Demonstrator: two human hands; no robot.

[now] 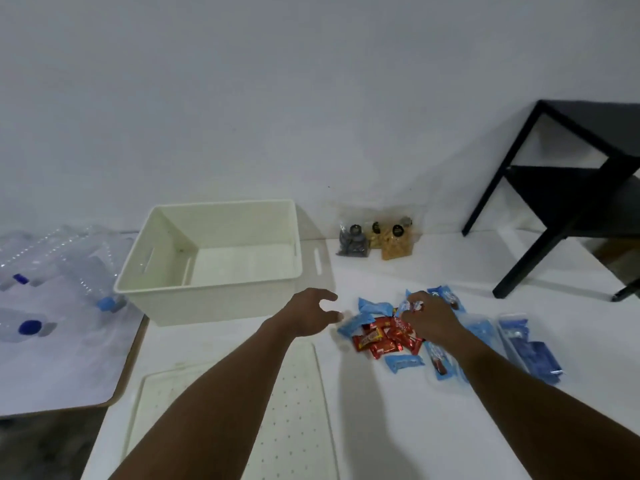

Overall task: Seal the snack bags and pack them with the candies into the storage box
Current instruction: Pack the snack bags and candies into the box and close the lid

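Head view: storage box (207, 261) sits on the white table (415, 427), mouth up, long axis left to right, with a slot handle in its left wall; nothing lies inside it. Perforated white lid (298, 393) lies flat just in front of the box, under the left forearm. Three snack bags stand upright against the back wall, right of the box and well apart from the hands: dark bag (353, 242), yellow bag (375, 237), orange bag (396, 245). Each carries a round dark label, print unreadable; cannot tell whether their tops are closed. Candies (381, 337) lie in a loose pile right of the box, red wrappers in the middle and light-blue ones around them, pointing in mixed directions; wrapper print too blurred to read. Long blue bar (440, 362) lies at the pile's near edge, its long axis running toward the viewer. Right hand (433, 320) rests on the pile's far side, fingers curled down and pinching light-blue wrappers. Left hand (308, 313) hovers between box and pile, thumb and forefinger apart in a C, other fingers loosely curled, holding nothing visible, its fingertips just beside a blue candy. Dark-blue packs (533, 351) lie in a clear bag at far right. Clear bottles (69, 271) with blue caps lie at left; black side table (571, 202) stands at the rear right.
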